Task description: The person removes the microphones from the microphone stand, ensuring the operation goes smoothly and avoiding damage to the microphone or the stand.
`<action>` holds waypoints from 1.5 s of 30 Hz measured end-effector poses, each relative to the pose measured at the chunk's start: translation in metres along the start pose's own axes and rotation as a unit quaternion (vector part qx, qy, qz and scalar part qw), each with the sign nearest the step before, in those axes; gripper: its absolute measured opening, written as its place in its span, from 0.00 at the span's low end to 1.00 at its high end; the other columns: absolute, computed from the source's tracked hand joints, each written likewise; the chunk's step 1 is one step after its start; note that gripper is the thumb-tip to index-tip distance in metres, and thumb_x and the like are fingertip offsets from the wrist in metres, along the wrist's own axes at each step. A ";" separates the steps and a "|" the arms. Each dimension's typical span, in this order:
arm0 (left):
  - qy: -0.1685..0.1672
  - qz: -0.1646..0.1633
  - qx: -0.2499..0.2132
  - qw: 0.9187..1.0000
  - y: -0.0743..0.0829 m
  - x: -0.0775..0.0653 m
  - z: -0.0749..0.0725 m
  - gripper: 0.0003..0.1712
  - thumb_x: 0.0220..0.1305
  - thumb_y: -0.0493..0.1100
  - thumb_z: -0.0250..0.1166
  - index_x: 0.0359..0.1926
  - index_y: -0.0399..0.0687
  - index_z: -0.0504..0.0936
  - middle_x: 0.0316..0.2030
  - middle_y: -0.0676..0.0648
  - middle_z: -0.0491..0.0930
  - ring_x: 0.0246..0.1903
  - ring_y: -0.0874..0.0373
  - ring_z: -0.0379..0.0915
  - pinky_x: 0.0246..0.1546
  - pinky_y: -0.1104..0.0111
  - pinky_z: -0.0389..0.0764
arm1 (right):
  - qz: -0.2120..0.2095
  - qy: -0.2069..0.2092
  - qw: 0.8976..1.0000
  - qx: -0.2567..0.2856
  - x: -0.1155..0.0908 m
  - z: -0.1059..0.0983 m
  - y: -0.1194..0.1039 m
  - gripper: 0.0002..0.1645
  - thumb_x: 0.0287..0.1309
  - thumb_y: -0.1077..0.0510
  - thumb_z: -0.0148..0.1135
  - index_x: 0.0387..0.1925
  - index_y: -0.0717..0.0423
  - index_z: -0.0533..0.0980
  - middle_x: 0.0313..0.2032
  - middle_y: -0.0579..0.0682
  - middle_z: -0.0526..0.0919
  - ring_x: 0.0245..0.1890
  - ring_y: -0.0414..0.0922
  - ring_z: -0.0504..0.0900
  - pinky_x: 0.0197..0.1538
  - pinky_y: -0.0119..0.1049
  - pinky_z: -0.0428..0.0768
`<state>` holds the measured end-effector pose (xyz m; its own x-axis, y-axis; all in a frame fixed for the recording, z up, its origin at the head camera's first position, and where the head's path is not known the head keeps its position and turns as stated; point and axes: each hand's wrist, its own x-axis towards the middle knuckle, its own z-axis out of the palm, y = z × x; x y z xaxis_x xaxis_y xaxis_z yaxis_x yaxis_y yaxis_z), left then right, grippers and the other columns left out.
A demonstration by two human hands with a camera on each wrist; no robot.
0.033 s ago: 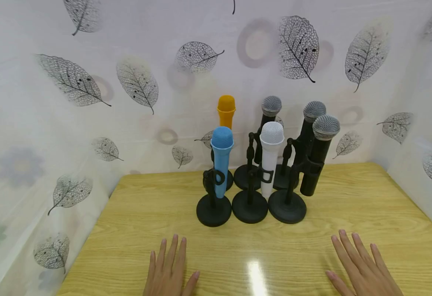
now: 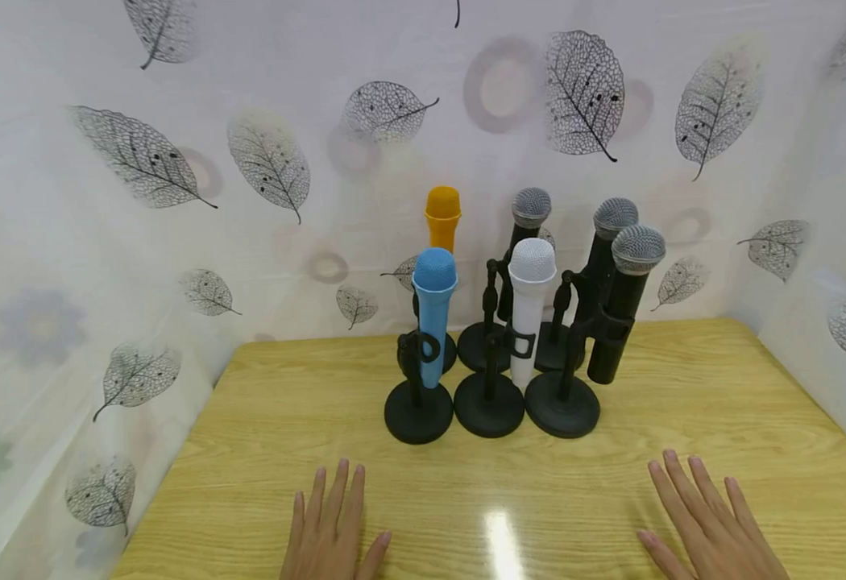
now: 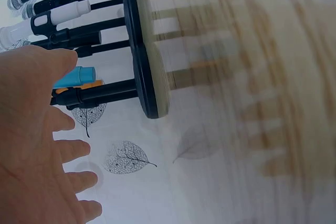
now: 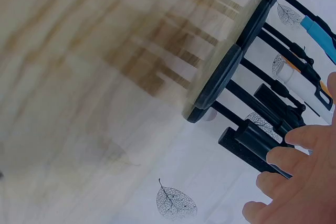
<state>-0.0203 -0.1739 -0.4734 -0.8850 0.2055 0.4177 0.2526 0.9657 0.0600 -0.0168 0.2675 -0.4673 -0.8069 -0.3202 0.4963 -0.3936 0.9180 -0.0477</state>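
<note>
Several microphones stand in black stands at the table's back middle. In the front row are a blue microphone (image 2: 434, 314), a white microphone (image 2: 530, 306) and a black microphone (image 2: 622, 306) with a silver mesh head. Behind them rise an orange microphone (image 2: 442, 217) and two more black ones, their lower parts partly hidden. My left hand (image 2: 329, 532) is at the front left, fingers straight, holding nothing. At the front right, my right hand (image 2: 716, 528) has its fingers spread and holds nothing. Both hands are apart from the stands.
The round black bases (image 2: 419, 415) stand close together in two rows. Beneath them is a wood-grain table (image 2: 278, 419). A white cloth (image 2: 263, 242) printed with leaves hangs behind and at both sides.
</note>
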 end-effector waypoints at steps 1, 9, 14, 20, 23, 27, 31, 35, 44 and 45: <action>0.002 0.001 0.001 1.000 0.000 0.000 0.000 0.48 0.62 0.64 0.68 0.73 0.42 0.65 0.71 0.35 0.66 0.68 0.31 0.60 0.69 0.37 0.52 | 0.001 -0.001 1.000 0.001 0.000 0.000 0.000 0.55 0.63 0.34 0.62 0.81 0.48 0.48 0.80 0.43 0.43 0.79 0.38 0.33 0.76 0.45 0.30; 0.000 0.000 0.003 1.000 0.001 0.001 -0.002 0.47 0.62 0.64 0.68 0.73 0.43 0.65 0.70 0.36 0.67 0.68 0.32 0.61 0.63 0.36 0.61 | 0.005 -0.007 1.000 0.004 -0.001 0.000 -0.001 0.57 0.62 0.36 0.64 0.81 0.47 0.46 0.80 0.41 0.41 0.78 0.37 0.32 0.76 0.45 0.29; -0.025 -0.012 -0.017 0.999 0.003 0.004 -0.006 0.46 0.65 0.64 0.66 0.74 0.44 0.65 0.72 0.36 0.65 0.70 0.33 0.60 0.68 0.38 0.56 | 0.002 -0.004 1.000 0.003 -0.001 -0.001 -0.001 0.55 0.63 0.35 0.63 0.81 0.48 0.48 0.80 0.42 0.41 0.78 0.37 0.33 0.76 0.45 0.30; -0.061 -0.025 -0.057 0.996 0.006 0.010 -0.011 0.44 0.67 0.63 0.65 0.73 0.43 0.66 0.72 0.37 0.64 0.71 0.34 0.59 0.64 0.36 0.61 | -0.001 -0.010 1.000 0.003 0.000 -0.001 -0.001 0.58 0.61 0.36 0.66 0.81 0.47 0.46 0.80 0.43 0.41 0.78 0.38 0.32 0.76 0.45 0.29; -0.088 -0.035 -0.086 0.992 0.007 0.014 -0.014 0.43 0.69 0.63 0.63 0.74 0.43 0.66 0.73 0.38 0.63 0.71 0.35 0.58 0.63 0.35 0.60 | -0.005 -0.013 1.000 0.007 0.001 -0.002 -0.002 0.59 0.59 0.37 0.67 0.81 0.48 0.46 0.80 0.44 0.41 0.79 0.38 0.32 0.76 0.44 0.29; -0.128 -0.049 -0.125 0.983 0.007 0.020 -0.019 0.43 0.72 0.64 0.59 0.76 0.43 0.63 0.75 0.39 0.60 0.73 0.36 0.55 0.67 0.36 0.56 | -0.010 -0.017 1.000 0.012 0.005 -0.003 -0.004 0.60 0.58 0.39 0.69 0.81 0.50 0.47 0.80 0.45 0.42 0.79 0.38 0.32 0.76 0.43 0.29; -0.136 -0.040 -0.156 0.977 0.006 0.027 -0.024 0.43 0.74 0.61 0.58 0.76 0.39 0.60 0.75 0.38 0.59 0.74 0.37 0.53 0.68 0.37 0.56 | -0.019 -0.022 0.999 0.022 0.011 -0.005 -0.008 0.60 0.57 0.41 0.71 0.81 0.51 0.48 0.80 0.49 0.44 0.79 0.39 0.34 0.76 0.39 0.30; -0.145 -0.035 -0.189 0.971 0.004 0.036 -0.030 0.42 0.76 0.61 0.55 0.78 0.39 0.57 0.76 0.39 0.57 0.75 0.39 0.50 0.69 0.39 0.55 | -0.024 -0.025 0.999 0.033 0.018 -0.006 -0.013 0.58 0.59 0.42 0.70 0.80 0.52 0.50 0.79 0.52 0.49 0.79 0.40 0.36 0.76 0.36 0.30; -0.175 -0.063 -0.264 0.946 -0.003 0.065 -0.037 0.46 0.74 0.71 0.46 0.81 0.53 0.46 0.79 0.49 0.48 0.77 0.46 0.43 0.71 0.42 0.54 | -0.068 -0.002 0.994 0.081 0.039 -0.004 -0.024 0.49 0.65 0.38 0.64 0.77 0.57 0.58 0.77 0.54 0.56 0.79 0.42 0.45 0.76 0.34 0.37; -0.167 -0.059 -0.277 0.944 -0.005 0.068 -0.036 0.46 0.75 0.70 0.47 0.81 0.53 0.47 0.79 0.49 0.48 0.77 0.46 0.44 0.71 0.43 0.55 | -0.075 0.002 0.994 0.085 0.041 -0.003 -0.026 0.48 0.67 0.37 0.61 0.77 0.58 0.59 0.77 0.55 0.57 0.79 0.43 0.46 0.76 0.34 0.38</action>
<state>-0.0677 -0.1701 -0.4122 -0.9702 0.2307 0.0746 0.2291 0.7722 0.5926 -0.0383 0.2311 -0.4426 -0.7324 -0.4486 0.5122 -0.5776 0.8077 -0.1185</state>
